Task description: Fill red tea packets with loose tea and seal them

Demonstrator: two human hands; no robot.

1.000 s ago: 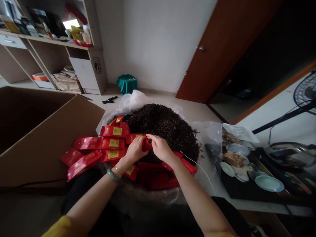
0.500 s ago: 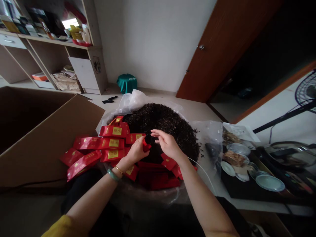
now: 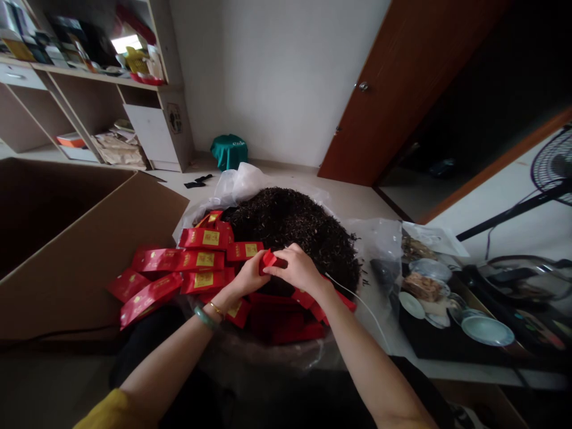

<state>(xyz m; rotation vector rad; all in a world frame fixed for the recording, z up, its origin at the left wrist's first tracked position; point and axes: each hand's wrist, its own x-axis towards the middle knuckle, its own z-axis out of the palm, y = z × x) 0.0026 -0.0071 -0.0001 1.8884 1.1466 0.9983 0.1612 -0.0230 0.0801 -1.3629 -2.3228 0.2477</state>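
Pretty cramped around the hands. Straight ahead the tea heap [image 3: 295,229] rises like a wall, so only up and over works there. Left side is covered by red packets [image 3: 179,268], and past them the cardboard box [image 3: 89,250] blocks things off. To the right, a white cable [image 3: 361,301] and plastic sheet [image 3: 379,238] lie before the dishes [image 3: 485,330]. The air above both hands is open.

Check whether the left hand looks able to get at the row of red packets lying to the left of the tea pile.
Probably yes. The left hand shares a grip on a small red packet with the right hand, but the red packets lie uncovered right beside it, with nothing between.
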